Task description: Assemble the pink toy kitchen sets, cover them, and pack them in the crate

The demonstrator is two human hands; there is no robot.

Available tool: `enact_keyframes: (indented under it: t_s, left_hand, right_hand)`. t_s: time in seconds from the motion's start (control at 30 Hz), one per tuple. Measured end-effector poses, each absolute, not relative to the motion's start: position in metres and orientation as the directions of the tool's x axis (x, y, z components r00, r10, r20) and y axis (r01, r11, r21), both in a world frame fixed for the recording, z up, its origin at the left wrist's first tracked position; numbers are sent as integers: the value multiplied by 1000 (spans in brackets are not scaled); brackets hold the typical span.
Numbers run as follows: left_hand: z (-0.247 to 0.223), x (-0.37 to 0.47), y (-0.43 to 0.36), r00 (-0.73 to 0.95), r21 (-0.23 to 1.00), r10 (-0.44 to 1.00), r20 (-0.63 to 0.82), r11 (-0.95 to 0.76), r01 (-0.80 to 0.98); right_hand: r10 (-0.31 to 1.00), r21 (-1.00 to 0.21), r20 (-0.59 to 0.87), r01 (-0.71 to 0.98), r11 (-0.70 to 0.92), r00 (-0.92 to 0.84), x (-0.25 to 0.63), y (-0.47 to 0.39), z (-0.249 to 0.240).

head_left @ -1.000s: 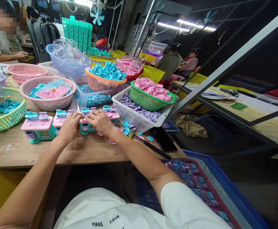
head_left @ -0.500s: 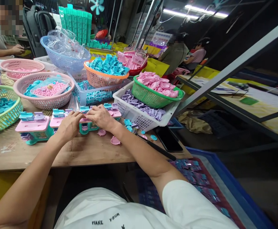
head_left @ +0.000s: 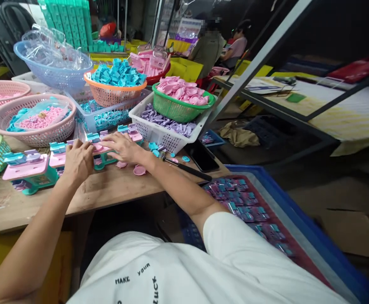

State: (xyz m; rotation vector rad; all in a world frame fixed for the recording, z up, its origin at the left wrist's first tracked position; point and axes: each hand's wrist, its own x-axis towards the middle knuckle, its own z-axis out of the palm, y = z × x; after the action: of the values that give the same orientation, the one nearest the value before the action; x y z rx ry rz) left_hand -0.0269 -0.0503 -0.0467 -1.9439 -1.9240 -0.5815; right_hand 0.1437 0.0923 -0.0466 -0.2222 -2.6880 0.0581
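Note:
A row of small pink and teal toy units stands on the wooden table (head_left: 114, 190). My left hand (head_left: 79, 162) is bent over the second toy unit (head_left: 57, 159), its fingertips hidden behind the knuckles. My right hand (head_left: 124, 147) reaches over the third toy unit (head_left: 100, 157), fingers stretched out and apart, palm down. At the left end, a toy unit (head_left: 29, 169) with blue and purple pieces on its pink top is untouched. Loose pink round pieces (head_left: 139, 170) lie in front of the row, near my right wrist.
Baskets of pink, blue and purple parts crowd behind the row, among them a green basket (head_left: 179, 105) and a white crate (head_left: 163, 134). A phone (head_left: 203, 157) and a black-handled tool (head_left: 187, 169) lie at right. Other people sit beyond.
The view has swung right, moving the table leftward in the picture. My hands have drawn apart, the left one over the second unit, and my right fingers have spread out.

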Motion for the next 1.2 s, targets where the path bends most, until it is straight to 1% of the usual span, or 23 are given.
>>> enact_keyframes:
  t_s: [0.07,0.1,0.13,0.2,0.27,0.3,0.37,0.4,0.43,0.47,0.53,0.57,0.63,0.67,0.7,0.73,0.77,0.83,0.9,1.03,1.2]
  left_hand:
    - [-57,-10,-51,46,12,841,539,-61,998]
    - [-64,1,-49,85,2,849,522,-101,995]
    - [-72,13,-46,124,-4,867,482,-140,990]
    - [-86,37,-34,167,-1,924,345,-177,984]
    - [-95,53,-20,123,5,970,210,-127,992]
    - [-97,57,-13,91,-2,982,168,-92,996]
    - [-96,57,-5,34,9,987,159,-36,999]
    - [-93,53,-4,3,51,982,188,-13,999]
    - [-90,49,-6,-38,125,972,234,9,992]
    - [-86,44,-10,-99,228,953,286,32,973]
    - [-80,35,-25,-284,499,893,350,80,863]
    - [-78,32,-34,-384,634,859,338,93,767]
    - [-77,29,-53,-548,859,804,233,94,504]
    - [-79,29,-61,-591,932,792,153,83,353]
    - [-81,30,-68,-611,975,788,73,71,209]
    - [-84,31,-74,-615,994,789,10,61,93]
    - [-87,32,-77,-611,998,791,-36,56,13]
    - [-92,33,-81,-606,997,792,-80,59,-54]
    - [-97,34,-79,-612,997,787,-76,54,-55]
    - [-106,35,-71,-608,998,791,-62,59,-26]
    - [-108,39,-67,-593,995,799,-101,93,-44]
  right_hand:
    - [264,-149,511,219,964,-818,174,90,-58]
    - [317,-182,524,259,948,-791,189,87,-66]
    - [362,-207,514,297,932,-778,203,84,-76]
    - [423,-229,442,357,906,-791,226,77,-94]
    - [463,-229,376,404,886,-803,240,72,-106]
    - [485,-227,369,430,874,-793,244,70,-109]
    - [529,-224,403,480,848,-747,246,68,-110]
    - [540,-222,432,495,840,-723,245,67,-108]
    - [537,-218,454,495,841,-711,242,67,-107]
    - [521,-212,466,481,851,-715,238,66,-106]
    - [461,-195,463,420,886,-757,225,62,-107]
    - [427,-183,454,387,904,-782,217,61,-109]
    - [374,-156,419,340,927,-828,200,56,-114]
    - [361,-142,392,332,933,-846,192,54,-117]
    - [354,-129,363,330,935,-862,186,52,-119]
    - [352,-117,335,332,936,-874,182,50,-120]
    - [350,-106,316,334,937,-882,180,47,-122]
    - [337,-93,309,325,941,-889,183,39,-123]
    - [305,-99,344,288,952,-888,196,30,-125]
    - [228,-164,467,170,972,-854,236,10,-133]
    - [123,-202,588,3,979,-800,273,6,-145]
